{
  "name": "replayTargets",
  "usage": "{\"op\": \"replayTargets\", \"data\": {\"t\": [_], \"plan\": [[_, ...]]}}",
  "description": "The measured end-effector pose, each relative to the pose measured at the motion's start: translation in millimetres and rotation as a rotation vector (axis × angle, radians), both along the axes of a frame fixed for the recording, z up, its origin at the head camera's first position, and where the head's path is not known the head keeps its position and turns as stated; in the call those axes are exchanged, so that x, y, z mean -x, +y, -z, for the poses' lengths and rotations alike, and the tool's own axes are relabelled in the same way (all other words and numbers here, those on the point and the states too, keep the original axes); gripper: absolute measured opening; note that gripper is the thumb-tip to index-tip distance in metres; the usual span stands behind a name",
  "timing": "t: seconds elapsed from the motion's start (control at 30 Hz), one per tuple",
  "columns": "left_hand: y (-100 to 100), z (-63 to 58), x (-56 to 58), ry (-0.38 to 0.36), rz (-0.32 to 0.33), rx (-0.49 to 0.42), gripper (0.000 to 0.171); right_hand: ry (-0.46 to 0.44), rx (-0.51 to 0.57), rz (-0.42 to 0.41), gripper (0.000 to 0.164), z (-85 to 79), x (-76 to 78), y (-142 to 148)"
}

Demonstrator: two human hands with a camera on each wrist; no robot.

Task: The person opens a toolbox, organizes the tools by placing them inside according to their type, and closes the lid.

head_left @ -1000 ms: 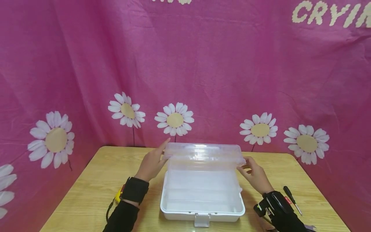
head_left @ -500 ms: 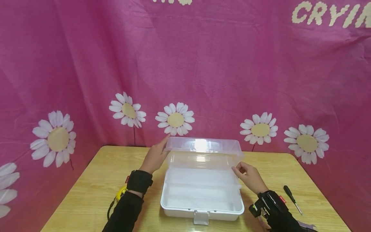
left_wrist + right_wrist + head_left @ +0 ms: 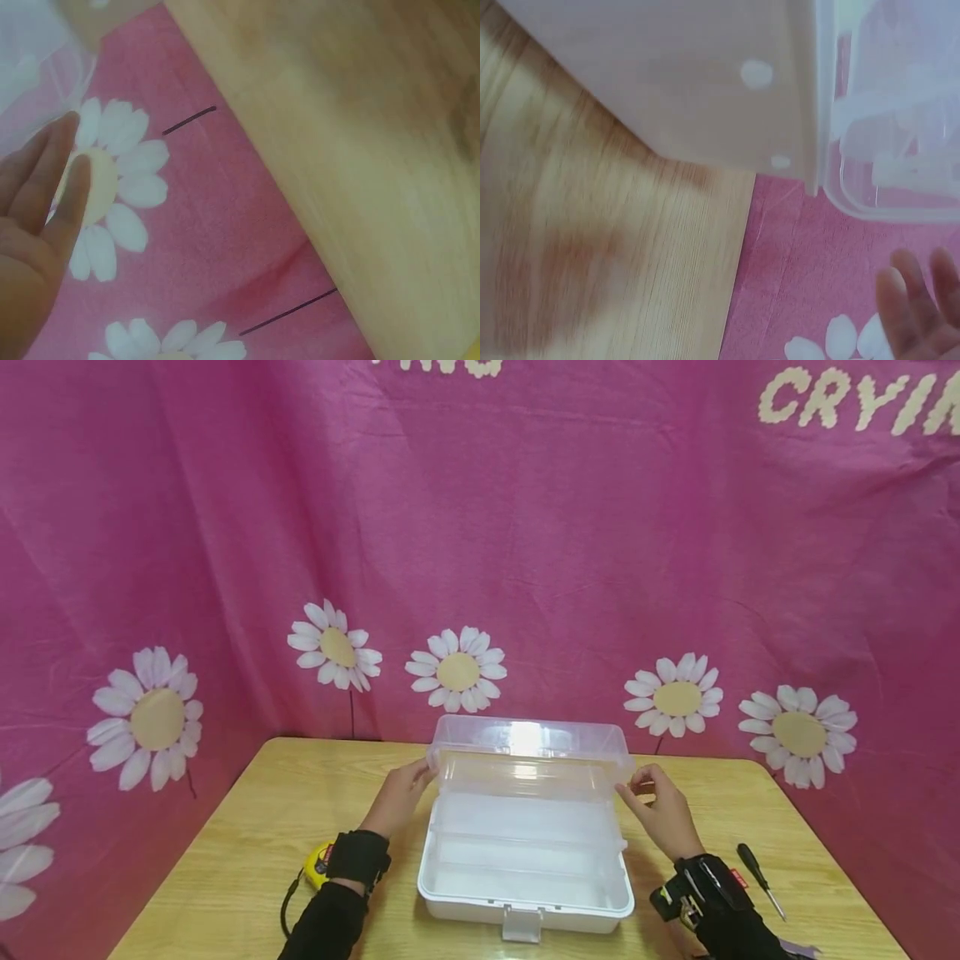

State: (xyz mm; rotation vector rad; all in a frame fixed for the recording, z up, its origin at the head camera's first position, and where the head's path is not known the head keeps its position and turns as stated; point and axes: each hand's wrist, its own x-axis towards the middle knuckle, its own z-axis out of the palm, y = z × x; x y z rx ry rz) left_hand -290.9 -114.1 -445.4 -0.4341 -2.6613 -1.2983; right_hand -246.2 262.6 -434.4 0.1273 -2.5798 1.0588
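Observation:
A white plastic storage box (image 3: 525,906) stands on the table with its clear lid (image 3: 570,739) raised at the back. Pale, translucent trays (image 3: 525,818) sit inside it, one behind another. My left hand (image 3: 396,797) is at the lid's left side, fingers nearly straight; in the left wrist view its fingertips (image 3: 71,124) meet the lid's edge. Beside the lid's right corner is my right hand (image 3: 663,810). In the right wrist view its loosely bent fingers (image 3: 904,300) are apart from the lid (image 3: 900,214) and hold nothing. A latch (image 3: 522,924) hangs at the box's front.
A yellow tape measure (image 3: 317,865) with a dark strap lies by my left wrist, partly hidden. Right of my right forearm lies a black-handled screwdriver (image 3: 759,878). A greyish-purple item (image 3: 801,949) is mostly covered by my sleeve. A pink flowered cloth (image 3: 555,568) hangs behind the table.
The lid has tipped further back. My right hand moved in over the box's right side, then back out. My left hand has slid lower along the lid's left side.

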Motion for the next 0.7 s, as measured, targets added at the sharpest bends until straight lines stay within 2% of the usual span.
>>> {"op": "replayTargets", "data": {"t": [0.17, 0.3, 0.43, 0.7], "plan": [[4, 4.5, 3.9, 0.049, -0.036, -0.019, 0.023, 0.079, 0.005, -0.043, 0.023, 3.1, 5.9, 3], [5, 3.9, 5.4, 0.074, -0.057, -0.033, 0.022, 0.114, 0.007, -0.052, 0.018, 5.9, 11.5, 2], [5, 2.8, 7.5, 0.078, -0.077, -0.047, 0.023, 0.094, 0.005, -0.05, 0.017, 4.3, 15.7, 1], [6, 1.1, 15.7, 0.033, -0.135, -0.102, 0.027, 0.028, -0.037, -0.069, 0.009, -0.7, 30.0, 2]]}}
